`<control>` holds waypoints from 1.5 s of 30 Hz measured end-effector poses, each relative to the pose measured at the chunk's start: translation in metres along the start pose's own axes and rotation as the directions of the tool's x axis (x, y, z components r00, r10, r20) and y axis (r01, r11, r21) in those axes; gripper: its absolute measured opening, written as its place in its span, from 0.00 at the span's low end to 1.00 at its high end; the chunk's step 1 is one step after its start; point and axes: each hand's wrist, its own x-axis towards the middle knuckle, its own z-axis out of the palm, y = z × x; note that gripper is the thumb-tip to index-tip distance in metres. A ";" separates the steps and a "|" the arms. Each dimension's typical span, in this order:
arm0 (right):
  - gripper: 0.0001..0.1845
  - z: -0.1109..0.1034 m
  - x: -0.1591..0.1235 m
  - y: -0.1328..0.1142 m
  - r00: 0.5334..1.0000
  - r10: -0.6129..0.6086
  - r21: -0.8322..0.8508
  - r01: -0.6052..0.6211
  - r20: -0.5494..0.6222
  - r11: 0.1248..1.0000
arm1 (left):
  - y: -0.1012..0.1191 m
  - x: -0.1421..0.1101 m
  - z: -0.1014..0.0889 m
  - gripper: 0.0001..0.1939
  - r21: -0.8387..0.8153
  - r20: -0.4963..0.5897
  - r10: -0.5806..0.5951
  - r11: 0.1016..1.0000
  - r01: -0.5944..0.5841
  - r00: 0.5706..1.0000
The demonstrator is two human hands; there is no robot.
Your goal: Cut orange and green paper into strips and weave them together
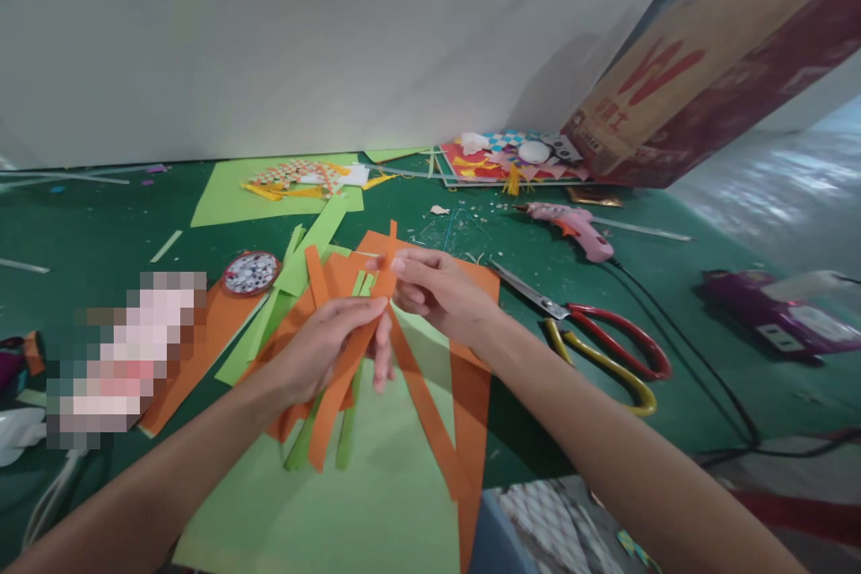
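Note:
Orange paper strips (334, 413) meet between my two hands in the middle of the head view. My left hand (329, 336) is closed on them, thumb on top, and narrow green paper strips (346, 435) stick out below it. With thumb and fingers, my right hand (437, 287) pinches the orange strips near their upper end. One long orange strip (423, 404) slants down to the right from the hands. Underneath lie a large light green sheet (396, 475) and an orange sheet (474, 430).
Scissors (592, 336) with red and yellow handles lie right of my hands. Behind them are a pink glue gun (571, 229) and its cable. A tin of googly eyes (251, 273) sits at left. A paper bag (713, 81) leans at back right, beside paper crafts (471, 163).

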 end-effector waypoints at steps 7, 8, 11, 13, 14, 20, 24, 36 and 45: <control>0.14 -0.001 0.000 0.007 0.995 0.060 0.036 -0.063 0.077 0.997 | -0.002 0.001 -0.005 0.14 0.002 -0.006 0.011 1.000 -0.011 1.000; 0.15 -0.001 0.001 0.008 0.994 0.064 0.046 -0.069 0.090 0.997 | -0.002 0.001 -0.005 0.14 0.007 -0.007 0.017 1.000 -0.017 1.000; 0.15 -0.001 0.000 0.008 0.993 0.073 0.078 -0.080 0.095 0.994 | -0.002 0.001 -0.005 0.15 0.008 0.007 0.021 1.000 -0.021 1.000; 0.13 -0.001 0.001 0.007 0.995 0.076 0.086 -0.082 0.070 0.993 | -0.003 0.001 -0.005 0.15 -0.016 0.030 0.021 1.000 -0.020 0.999; 0.13 -0.001 0.001 0.006 0.996 0.076 0.088 -0.081 0.051 0.993 | -0.003 0.001 -0.005 0.15 -0.031 0.040 0.020 0.999 -0.019 0.999; 0.16 0.001 0.001 0.003 0.997 0.075 0.110 -0.072 -0.022 0.991 | -0.001 0.000 -0.004 0.15 -0.093 0.070 0.010 0.996 -0.004 0.997; 0.17 0.001 0.000 0.003 0.997 0.073 0.108 -0.074 0.016 0.991 | 0.001 0.000 -0.003 0.16 -0.131 0.103 0.018 0.991 -0.004 0.994; 0.22 0.001 0.002 0.010 0.989 0.101 0.062 -0.108 0.104 0.992 | -0.001 0.003 -0.003 0.14 -0.085 0.053 0.050 0.995 -0.046 0.997; 0.19 -0.003 0.001 0.009 0.985 0.056 0.108 -0.074 0.160 0.991 | 0.000 0.002 -0.004 0.16 -0.141 0.053 0.054 0.989 -0.046 0.997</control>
